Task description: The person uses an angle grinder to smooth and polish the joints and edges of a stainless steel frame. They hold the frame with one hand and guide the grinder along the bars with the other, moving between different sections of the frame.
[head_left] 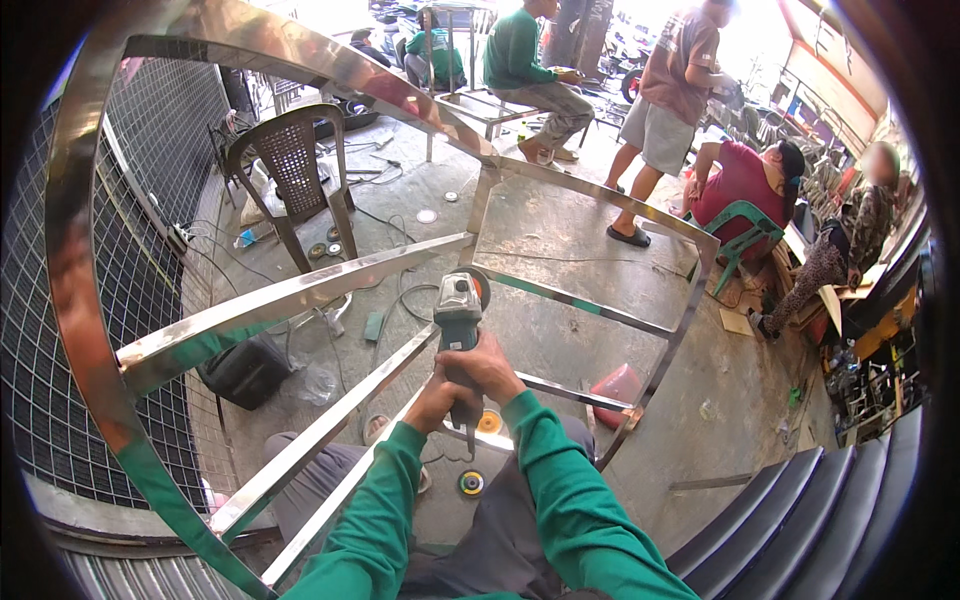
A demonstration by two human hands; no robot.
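Both my hands grip an angle grinder (460, 318) with a dark teal body and a silver head, its orange-edged disc pointing away from me. My right hand (487, 364) wraps the body just behind the head. Lower down, my left hand (436, 397) closes round the rear of the handle. A shiny metal frame of square tubes (300, 285) surrounds the tool, with a large curved side at the left. The disc is close to a joint of this frame; whether it touches cannot be made out.
A brown plastic chair (292, 165) stands beyond the frame, near a wire mesh wall (160, 130). Cables and a black case (247, 370) lie on the concrete. A spare disc (471, 484) is between my legs. Several people are farther off, one on a green chair (745, 230). Dark curved slats (800, 520) lie at lower right.
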